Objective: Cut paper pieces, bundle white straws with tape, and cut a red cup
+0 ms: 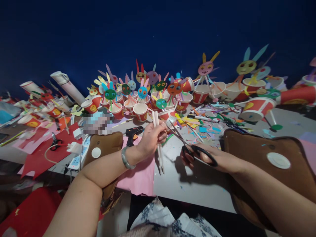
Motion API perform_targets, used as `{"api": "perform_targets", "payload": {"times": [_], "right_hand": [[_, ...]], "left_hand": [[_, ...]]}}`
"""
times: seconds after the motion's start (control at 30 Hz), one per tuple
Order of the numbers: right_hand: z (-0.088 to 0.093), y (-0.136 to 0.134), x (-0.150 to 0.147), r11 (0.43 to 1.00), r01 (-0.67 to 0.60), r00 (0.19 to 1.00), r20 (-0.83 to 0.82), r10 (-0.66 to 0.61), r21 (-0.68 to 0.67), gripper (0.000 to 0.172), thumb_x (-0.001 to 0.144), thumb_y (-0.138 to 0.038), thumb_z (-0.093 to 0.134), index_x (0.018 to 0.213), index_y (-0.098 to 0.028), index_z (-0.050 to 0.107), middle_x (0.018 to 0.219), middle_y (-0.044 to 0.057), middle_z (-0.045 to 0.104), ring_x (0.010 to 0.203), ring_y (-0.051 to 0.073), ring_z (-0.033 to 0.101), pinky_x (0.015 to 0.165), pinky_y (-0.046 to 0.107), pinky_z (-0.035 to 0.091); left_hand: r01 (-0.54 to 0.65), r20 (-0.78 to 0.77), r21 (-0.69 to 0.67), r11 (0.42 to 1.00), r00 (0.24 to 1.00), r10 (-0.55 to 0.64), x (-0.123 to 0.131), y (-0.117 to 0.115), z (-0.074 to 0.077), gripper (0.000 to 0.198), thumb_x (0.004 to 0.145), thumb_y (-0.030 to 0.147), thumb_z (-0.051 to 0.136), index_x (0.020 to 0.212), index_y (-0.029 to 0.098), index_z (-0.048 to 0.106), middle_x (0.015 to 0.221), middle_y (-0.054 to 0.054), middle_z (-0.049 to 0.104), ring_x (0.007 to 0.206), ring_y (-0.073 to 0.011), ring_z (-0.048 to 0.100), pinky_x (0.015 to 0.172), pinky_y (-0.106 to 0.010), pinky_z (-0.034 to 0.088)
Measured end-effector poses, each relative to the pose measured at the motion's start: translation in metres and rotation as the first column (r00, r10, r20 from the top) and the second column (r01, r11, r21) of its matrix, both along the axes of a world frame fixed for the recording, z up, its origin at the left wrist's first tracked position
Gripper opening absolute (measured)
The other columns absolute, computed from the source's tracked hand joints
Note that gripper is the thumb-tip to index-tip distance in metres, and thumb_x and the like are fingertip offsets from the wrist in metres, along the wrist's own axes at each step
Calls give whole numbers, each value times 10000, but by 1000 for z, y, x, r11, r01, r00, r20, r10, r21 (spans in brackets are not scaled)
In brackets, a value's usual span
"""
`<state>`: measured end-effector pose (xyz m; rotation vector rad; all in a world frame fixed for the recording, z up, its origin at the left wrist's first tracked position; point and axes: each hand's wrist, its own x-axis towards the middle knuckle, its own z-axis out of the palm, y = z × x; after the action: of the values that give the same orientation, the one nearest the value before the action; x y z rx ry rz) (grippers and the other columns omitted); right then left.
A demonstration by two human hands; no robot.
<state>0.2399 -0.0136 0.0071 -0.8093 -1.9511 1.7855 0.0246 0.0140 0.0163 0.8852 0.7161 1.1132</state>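
Observation:
My left hand point(149, 140), with a bracelet at its wrist, is closed around a few thin white paper sticks point(160, 161). They stand nearly upright, poking out above and below the fist. My right hand point(219, 156) has its fingers through the black handles of a pair of scissors point(178, 135). The blades slant up and left towards my left hand, their tips beside a small translucent whitish thing point(171, 121) that I cannot make out. Whether the blades touch it is unclear. Pink paper point(138, 179) lies under my left forearm.
Behind my hands stand several red-and-white paper cups point(140, 112) with paper rabbit heads. Paper scraps and pens point(207, 115) litter the table. A black glue gun point(133, 133) lies left, near a power strip point(76, 161). Brown cushions point(249, 158) flank both sides.

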Motion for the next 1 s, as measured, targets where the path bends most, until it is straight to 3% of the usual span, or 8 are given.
{"api": "perform_targets", "payload": {"times": [0.23, 0.53, 1.0], "right_hand": [[-8, 2, -3, 1000, -6, 995, -103, 8, 13, 614, 822, -801, 428, 753, -197, 515, 728, 19, 545, 660, 164, 502, 642, 314, 400], [0, -1, -3, 998, 9, 1000, 21, -10, 55, 674, 772, -861, 406, 685, -194, 461, 654, -14, 457, 613, 132, 381, 581, 280, 307], [-16, 0, 5, 991, 134, 991, 1, -134, 17, 632, 751, -819, 519, 663, -199, 434, 637, -33, 412, 577, 108, 326, 531, 270, 245]], "left_hand": [[41, -60, 15, 999, 997, -40, 3, -7, 0, 258, 734, 331, 683, 740, 187, 468, 522, 96, 366, 415, -28, 294, 427, -186, 203], [38, -75, 26, 999, 997, -36, 4, -8, -3, 233, 750, 326, 685, 777, 181, 506, 529, 86, 400, 427, -36, 336, 435, -190, 206], [40, -83, 24, 999, 996, -38, 2, -7, 2, 235, 741, 331, 695, 786, 172, 528, 561, 78, 422, 428, -29, 328, 435, -190, 202]]}}
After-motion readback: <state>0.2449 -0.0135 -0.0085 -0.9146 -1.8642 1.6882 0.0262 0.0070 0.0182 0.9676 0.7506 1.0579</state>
